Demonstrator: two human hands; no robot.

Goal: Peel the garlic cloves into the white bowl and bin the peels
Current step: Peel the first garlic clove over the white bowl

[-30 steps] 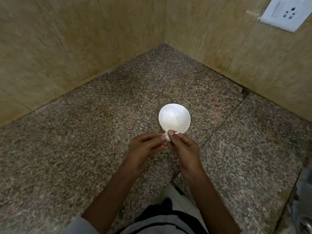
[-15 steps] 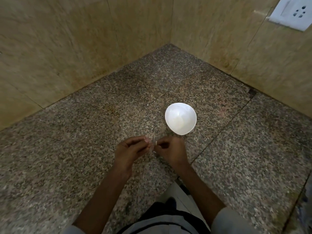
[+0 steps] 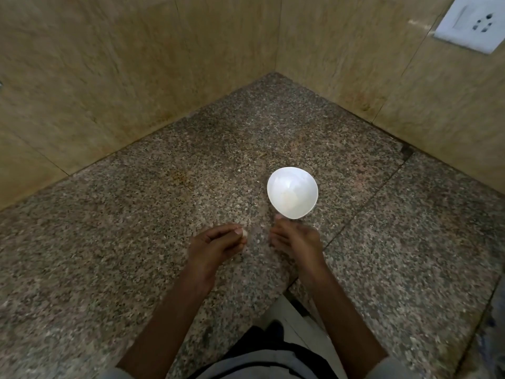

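Granite worktop [image 3: 136, 242]. Left hand [image 3: 216, 244] pinches a pale garlic clove [image 3: 244, 233] at its fingertips, likely poised for peeling. Right hand [image 3: 296, 239] just beside it, blurred; grip cannot be told. White bowl [image 3: 276, 181] just beyond right hand, handy for drops.

Dim, warm indoor light, seemingly from above and behind the camera. White bowl [image 3: 306, 181] overexposed, its interior detail washed out. Right hand [image 3: 296, 239] smeared by motion blur; left hand [image 3: 218, 243] sharper. Countertop [image 3: 136, 242] grain softens toward the lower corners. Wall [image 3: 109, 77] joints bend at the frame edges. Shadows faint and diffuse.
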